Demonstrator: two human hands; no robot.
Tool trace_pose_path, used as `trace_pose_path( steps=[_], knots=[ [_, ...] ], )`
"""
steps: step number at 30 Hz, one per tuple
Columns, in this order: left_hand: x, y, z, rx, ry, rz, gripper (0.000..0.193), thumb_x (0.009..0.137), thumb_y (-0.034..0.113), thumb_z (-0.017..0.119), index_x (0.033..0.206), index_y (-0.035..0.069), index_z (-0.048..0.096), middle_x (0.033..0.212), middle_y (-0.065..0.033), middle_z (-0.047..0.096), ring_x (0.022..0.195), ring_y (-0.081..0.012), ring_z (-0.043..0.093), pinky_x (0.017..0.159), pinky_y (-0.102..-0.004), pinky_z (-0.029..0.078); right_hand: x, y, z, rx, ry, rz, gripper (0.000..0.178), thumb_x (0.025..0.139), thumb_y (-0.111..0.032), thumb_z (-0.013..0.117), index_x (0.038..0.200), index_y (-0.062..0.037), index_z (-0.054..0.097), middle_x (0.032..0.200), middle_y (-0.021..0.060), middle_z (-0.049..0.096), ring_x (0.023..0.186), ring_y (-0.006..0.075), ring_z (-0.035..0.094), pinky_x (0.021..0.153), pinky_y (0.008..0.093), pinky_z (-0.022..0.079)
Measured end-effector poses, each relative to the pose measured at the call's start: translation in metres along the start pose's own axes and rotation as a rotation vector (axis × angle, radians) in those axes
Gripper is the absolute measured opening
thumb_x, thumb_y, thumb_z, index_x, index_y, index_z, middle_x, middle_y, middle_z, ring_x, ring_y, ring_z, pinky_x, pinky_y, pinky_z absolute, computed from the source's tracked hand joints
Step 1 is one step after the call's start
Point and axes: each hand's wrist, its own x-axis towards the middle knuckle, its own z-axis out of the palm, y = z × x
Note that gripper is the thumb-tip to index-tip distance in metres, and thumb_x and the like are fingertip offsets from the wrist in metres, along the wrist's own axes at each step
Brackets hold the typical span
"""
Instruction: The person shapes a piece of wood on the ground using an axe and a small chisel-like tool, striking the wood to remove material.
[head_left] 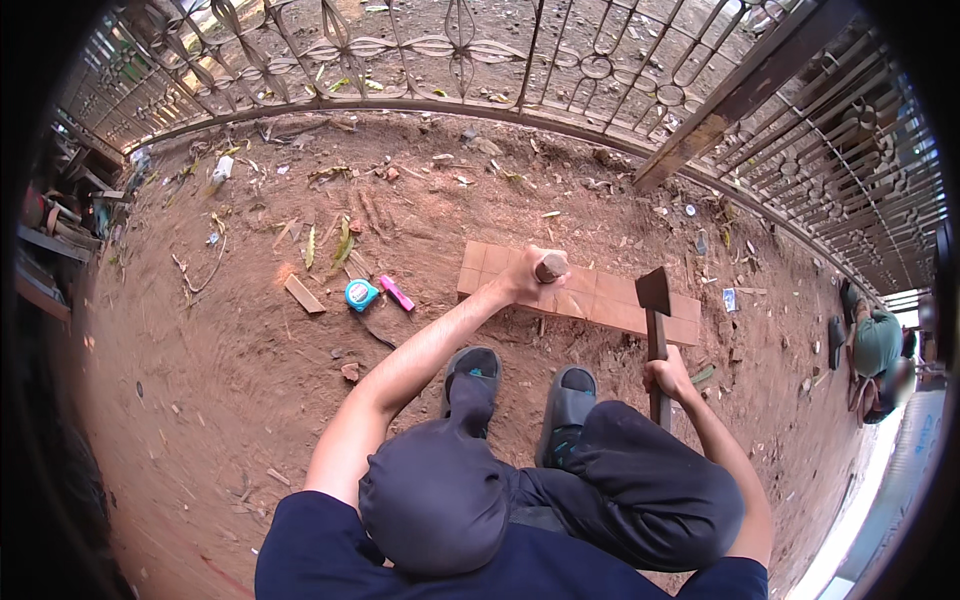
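A long reddish-brown block [612,298] marked with grid lines lies on the dirt in front of my feet. Over its left half, my left hand [522,277] is closed around a round wooden stick [550,267], whose cut end points up toward me. Whether the stick's lower end touches the block is hidden by the hand. On the right, my right hand [668,373] grips the wooden handle of a hatchet [655,292]. Its dark, broad head is raised near the block's right part, apart from the stick.
A turquoise tape measure [361,294], a pink marker-like object [397,293] and a wood offcut [304,294] lie left of the block. A metal fence [440,100] runs behind. Another person [877,345] sits far right. My sandals [570,400] stand close to the block.
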Motion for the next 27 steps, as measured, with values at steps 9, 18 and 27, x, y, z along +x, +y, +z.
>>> trace_pose_path(
  steps=[9, 18, 27],
  knots=[
    [0.052, -0.051, -0.05, -0.625, 0.361, -0.602, 0.025, 0.088, 0.007, 0.057, 0.069, 0.013, 0.042, 0.057, 0.0046, 0.041, 0.043, -0.0041, 0.038, 0.037, -0.0228, 0.026, 0.027, 0.069, 0.021, -0.585, 0.213, 0.153, 0.029, 0.067, -0.015, 0.056, 0.082, 0.0079, 0.066, 0.08, 0.0322, 0.066, 0.089, 0.0453, 0.067, 0.083, 0.0466, 0.053],
    [0.038, -0.041, -0.052, -0.792, 0.494, -0.201, 0.021, 0.085, 0.001, 0.053, 0.073, 0.009, 0.038, 0.057, 0.0023, 0.037, 0.046, -0.0073, 0.033, 0.042, -0.0244, 0.028, 0.03, 0.122, 0.066, -0.076, 0.306, 0.185, 0.009, 0.071, -0.005, 0.051, 0.071, 0.0037, 0.055, 0.056, 0.012, 0.058, 0.048, 0.0221, 0.059, 0.046, 0.038, 0.047],
    [-0.012, -0.027, -0.03, -0.578, 0.359, -0.144, 0.024, 0.078, 0.006, 0.063, 0.064, 0.005, 0.043, 0.054, -0.003, 0.05, 0.048, -0.0094, 0.045, 0.046, -0.0243, 0.037, 0.029, 0.106, 0.064, -0.097, 0.299, 0.21, 0.011, 0.068, -0.006, 0.056, 0.07, 0.0045, 0.055, 0.057, 0.0149, 0.059, 0.051, 0.0248, 0.062, 0.05, 0.0395, 0.049]
  ],
)
